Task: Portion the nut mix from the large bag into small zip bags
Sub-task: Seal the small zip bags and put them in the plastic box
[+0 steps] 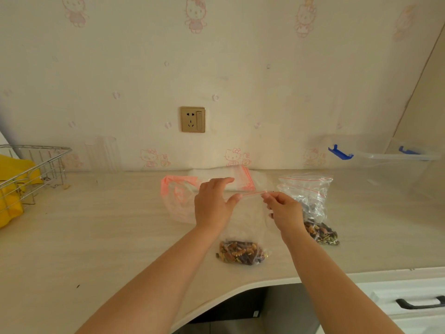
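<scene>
A small clear zip bag (250, 222) with a red seal strip stands on the counter, a portion of nut mix (240, 253) in its bottom. My left hand (212, 206) pinches the left end of its seal between thumb and fingers. My right hand (284, 210) pinches the right end. To the right lies a crumpled clear bag (310, 196) with nut mix (321, 233) spilling toward its lower end. Behind my left hand lies a stack of empty zip bags (178, 198) with red print.
The pale counter (96, 237) has a curved front edge (240, 289). A wire rack (31, 174) holding something yellow stands at the left. A clear storage box (390, 162) with blue latches sits at the back right. A wall socket (193, 119) is above the counter. Drawers (409, 300) are lower right.
</scene>
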